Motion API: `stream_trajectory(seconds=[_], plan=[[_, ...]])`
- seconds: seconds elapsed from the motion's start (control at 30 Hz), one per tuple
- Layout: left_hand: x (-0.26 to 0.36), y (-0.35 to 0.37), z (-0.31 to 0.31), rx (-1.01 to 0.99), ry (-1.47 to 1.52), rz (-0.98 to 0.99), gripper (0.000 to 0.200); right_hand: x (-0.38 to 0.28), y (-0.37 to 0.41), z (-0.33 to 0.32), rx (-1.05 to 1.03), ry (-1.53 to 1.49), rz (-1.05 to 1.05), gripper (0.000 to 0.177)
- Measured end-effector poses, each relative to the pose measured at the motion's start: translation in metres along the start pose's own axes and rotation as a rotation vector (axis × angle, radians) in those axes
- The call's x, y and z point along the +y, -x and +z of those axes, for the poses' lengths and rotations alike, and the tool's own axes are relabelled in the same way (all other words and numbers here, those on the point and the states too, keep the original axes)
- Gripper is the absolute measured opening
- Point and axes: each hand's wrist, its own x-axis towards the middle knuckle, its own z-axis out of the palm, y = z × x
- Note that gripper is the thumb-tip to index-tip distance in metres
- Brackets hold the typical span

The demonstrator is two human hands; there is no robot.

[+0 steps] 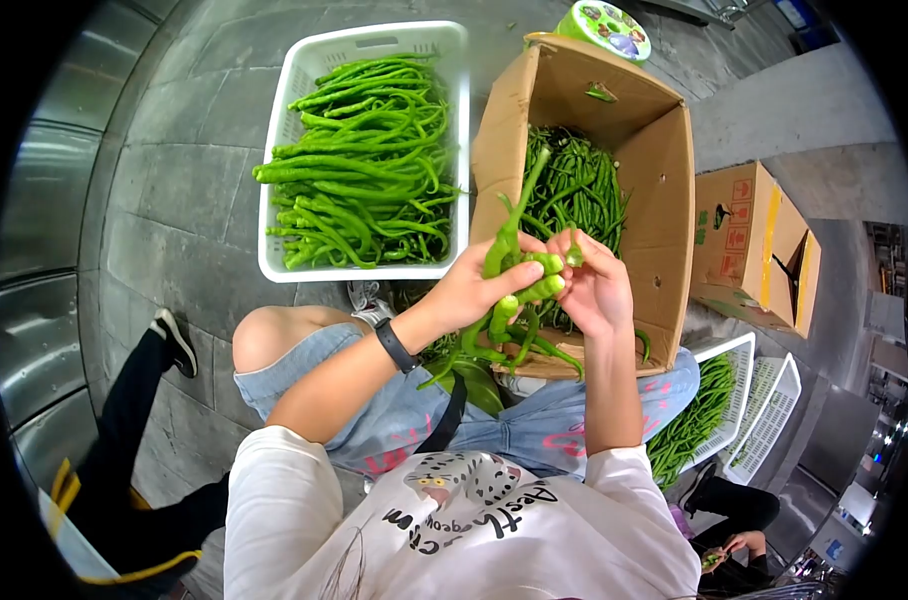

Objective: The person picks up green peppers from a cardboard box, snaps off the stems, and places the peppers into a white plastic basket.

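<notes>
My left hand [479, 285], with a dark watch on its wrist, is closed round several long green chili peppers [504, 322]. Some of their blunt, pale ends point toward my right hand, while thin tips hang below. Thumb and fingertips of my right hand [596, 285] pinch a small green pepper stem [574, 252] right beside those ends. Both hands are over the near side of a cardboard box [664, 200], where a heap of green peppers [579, 190] lies inside.
A white plastic crate [279, 240] of laid-out peppers stands left of the box. Behind it is a round green tub [604, 28]. Another carton [744, 240] and white baskets [764, 420] stand at right. People's legs show at lower left and lower right.
</notes>
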Motion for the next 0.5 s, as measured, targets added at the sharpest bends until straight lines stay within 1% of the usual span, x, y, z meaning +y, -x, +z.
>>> stream_trajectory(seconds=[0.07, 0.1, 0.13, 0.2, 0.23, 0.27, 0.33, 0.37, 0.43, 0.47, 0.5], plan=[[0.002, 0.000, -0.001, 0.055, 0.056, -0.048, 0.028, -0.003, 0.004, 0.005, -0.053, -0.028, -0.020, 0.024], [0.002, -0.001, -0.002, 0.051, 0.074, -0.036, 0.030, -0.003, 0.004, 0.008, -0.067, -0.036, -0.071, 0.026], [0.002, -0.003, -0.002, 0.047, 0.091, -0.026, 0.033, -0.006, 0.003, 0.008, -0.143, -0.107, -0.096, 0.025], [0.003, -0.005, -0.004, 0.032, 0.108, -0.007, 0.038, -0.016, 0.005, 0.010, -0.109, 0.105, -0.242, 0.024], [0.003, -0.005, -0.004, 0.022, 0.109, 0.002, 0.042, -0.024, 0.006, 0.008, 0.008, 0.356, -0.292, 0.027], [0.002, -0.006, -0.005, 0.011, 0.110, 0.011, 0.045, -0.028, 0.005, -0.007, 0.201, 0.650, -0.264, 0.031], [-0.006, -0.008, -0.012, -0.019, 0.109, 0.015, 0.051, -0.040, 0.008, -0.002, 0.316, 1.276, -0.189, 0.032], [-0.009, -0.008, -0.014, -0.035, 0.110, 0.016, 0.054, -0.042, 0.008, 0.000, 0.336, 1.308, -0.227, 0.030], [-0.007, -0.008, -0.010, -0.026, 0.080, -0.020, 0.053, -0.045, 0.007, 0.007, 0.377, 1.369, -0.303, 0.027], [-0.005, -0.008, -0.009, -0.020, 0.064, -0.038, 0.053, -0.043, 0.003, 0.013, 0.289, 1.218, -0.477, 0.020], [-0.004, -0.008, -0.008, -0.040, 0.051, -0.057, 0.050, -0.045, 0.000, 0.022, 0.257, 1.201, -0.512, 0.017]])
